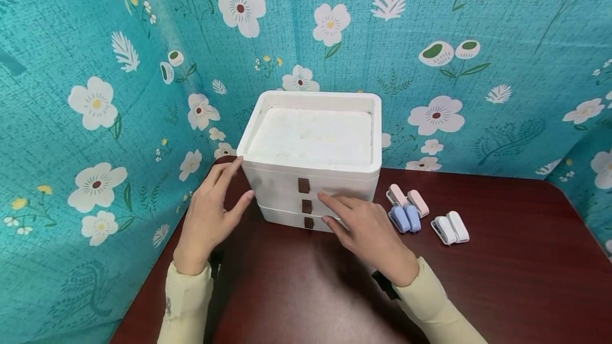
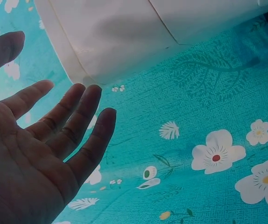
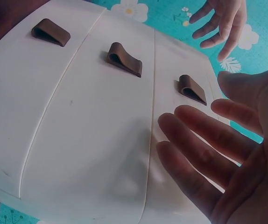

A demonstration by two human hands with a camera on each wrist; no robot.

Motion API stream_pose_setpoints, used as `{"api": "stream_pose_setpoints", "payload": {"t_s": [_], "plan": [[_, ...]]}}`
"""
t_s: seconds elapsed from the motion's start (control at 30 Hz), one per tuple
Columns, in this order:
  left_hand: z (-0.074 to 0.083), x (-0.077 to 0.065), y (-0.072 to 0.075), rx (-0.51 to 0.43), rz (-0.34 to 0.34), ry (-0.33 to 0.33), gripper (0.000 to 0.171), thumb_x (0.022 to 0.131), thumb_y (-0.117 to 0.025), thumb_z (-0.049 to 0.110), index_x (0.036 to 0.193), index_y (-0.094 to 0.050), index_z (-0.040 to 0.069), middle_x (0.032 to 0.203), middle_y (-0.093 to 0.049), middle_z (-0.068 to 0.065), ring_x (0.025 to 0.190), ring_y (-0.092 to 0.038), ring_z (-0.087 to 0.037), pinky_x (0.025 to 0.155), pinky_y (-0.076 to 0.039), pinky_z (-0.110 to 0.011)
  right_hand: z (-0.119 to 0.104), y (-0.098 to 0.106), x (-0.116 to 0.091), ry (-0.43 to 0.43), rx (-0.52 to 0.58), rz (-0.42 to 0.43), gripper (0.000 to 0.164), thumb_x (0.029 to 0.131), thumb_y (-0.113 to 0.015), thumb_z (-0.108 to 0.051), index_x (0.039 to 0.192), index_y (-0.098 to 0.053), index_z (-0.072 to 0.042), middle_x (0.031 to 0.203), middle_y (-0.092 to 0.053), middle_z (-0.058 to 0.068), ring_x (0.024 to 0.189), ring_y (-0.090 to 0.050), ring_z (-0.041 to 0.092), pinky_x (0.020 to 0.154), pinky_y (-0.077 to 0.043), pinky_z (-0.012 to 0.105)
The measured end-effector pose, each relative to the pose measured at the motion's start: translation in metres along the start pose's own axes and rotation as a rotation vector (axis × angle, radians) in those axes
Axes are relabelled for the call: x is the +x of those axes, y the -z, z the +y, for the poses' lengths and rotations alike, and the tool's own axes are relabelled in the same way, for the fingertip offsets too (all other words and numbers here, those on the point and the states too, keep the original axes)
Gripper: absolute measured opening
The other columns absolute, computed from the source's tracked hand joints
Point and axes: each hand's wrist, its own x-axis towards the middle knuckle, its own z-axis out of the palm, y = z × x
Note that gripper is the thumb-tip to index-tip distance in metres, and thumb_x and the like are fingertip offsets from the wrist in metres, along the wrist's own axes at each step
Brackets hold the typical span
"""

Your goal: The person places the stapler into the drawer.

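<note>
A white three-drawer organizer [image 1: 270, 182] stands on the table, with a shallow tray top and a brown pull tab on each drawer. The upper tab [image 1: 303, 185], middle tab [image 1: 307, 206] and lower tab [image 1: 308, 223] line up down the front, and the drawers are closed. My left hand [image 1: 205, 219] is spread at the organizer's left front corner, fingertips close by its edge and nothing in the palm. In front of the drawers, right of the tabs, my right hand [image 1: 370, 230] has its fingers loosely extended and holds nothing. The right wrist view shows these fingers [image 3: 190, 149] near the drawer fronts.
Right of the organizer lie several small stapler-like items: pink [image 1: 418, 203], blue [image 1: 399, 219] and white [image 1: 458, 226], grouped by colour. A teal flowered cloth [image 1: 344, 62] hangs behind and to the left. The table [image 1: 287, 291] is dark reddish brown.
</note>
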Motion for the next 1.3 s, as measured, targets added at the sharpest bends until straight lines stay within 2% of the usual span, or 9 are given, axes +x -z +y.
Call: {"api": "stream_pose_setpoints", "payload": {"t_s": [0.23, 0.43, 0.7, 0.9, 1.13, 1.3], "plan": [[-0.005, 0.000, -0.001, -0.002, -0.002, 0.022, 0.069, 0.094, -0.079, 0.029, 0.155, -0.050, 0.017, 0.142, -0.059, -0.016, 0.117, -0.066, -0.036, 0.099, -0.060, -0.058, -0.002, -0.005, 0.003, 0.005, 0.012, 0.034, 0.044, 0.088, -0.084, -0.021, 0.129, -0.073, -0.014, 0.101, -0.080, 0.002, 0.080, -0.076, 0.016, 0.056, -0.058, 0.035], [-0.008, -0.001, -0.001, -0.015, -0.006, 0.039, 0.070, 0.093, -0.080, 0.028, 0.155, -0.050, 0.016, 0.148, -0.056, -0.014, 0.130, -0.062, -0.036, 0.108, -0.054, -0.061, -0.002, -0.008, 0.005, 0.002, 0.026, 0.060, 0.042, 0.088, -0.084, -0.020, 0.128, -0.074, -0.014, 0.096, -0.079, 0.001, 0.072, -0.072, 0.014, 0.053, -0.055, 0.034], [-0.012, 0.007, -0.004, -0.036, -0.017, 0.032, 0.071, 0.092, -0.080, 0.027, 0.155, -0.050, 0.014, 0.150, -0.055, -0.015, 0.133, -0.060, -0.036, 0.109, -0.053, -0.061, -0.005, -0.016, 0.005, -0.014, 0.065, 0.090, 0.040, 0.087, -0.083, -0.016, 0.126, -0.074, -0.011, 0.091, -0.079, 0.002, 0.061, -0.062, 0.009, 0.049, -0.047, 0.025], [-0.022, 0.023, -0.010, -0.133, 0.033, 0.046, 0.066, 0.095, -0.077, 0.024, 0.154, -0.051, 0.014, 0.147, -0.059, -0.015, 0.123, -0.064, -0.034, 0.098, -0.061, -0.055, -0.004, -0.019, 0.011, -0.010, 0.074, 0.114, 0.038, 0.089, -0.082, -0.014, 0.126, -0.074, -0.009, 0.089, -0.079, 0.002, 0.059, -0.061, 0.009, 0.050, -0.047, 0.026], [-0.036, 0.036, -0.019, -0.255, 0.100, 0.103, 0.055, 0.098, -0.073, 0.023, 0.150, -0.057, 0.014, 0.142, -0.063, -0.016, 0.122, -0.068, -0.034, 0.099, -0.060, -0.057, -0.003, -0.023, 0.018, -0.006, 0.073, 0.128, 0.034, 0.090, -0.080, -0.015, 0.123, -0.074, -0.007, 0.095, -0.081, 0.004, 0.063, -0.067, 0.014, 0.053, -0.054, 0.033], [-0.038, 0.039, -0.022, -0.325, 0.114, 0.104, 0.049, 0.098, -0.073, 0.020, 0.146, -0.061, 0.013, 0.138, -0.067, -0.015, 0.117, -0.071, -0.034, 0.098, -0.061, -0.056, -0.004, -0.024, 0.019, -0.019, 0.079, 0.117, 0.032, 0.092, -0.079, -0.015, 0.123, -0.074, -0.007, 0.093, -0.081, 0.005, 0.067, -0.071, 0.015, 0.057, -0.057, 0.034]]}}
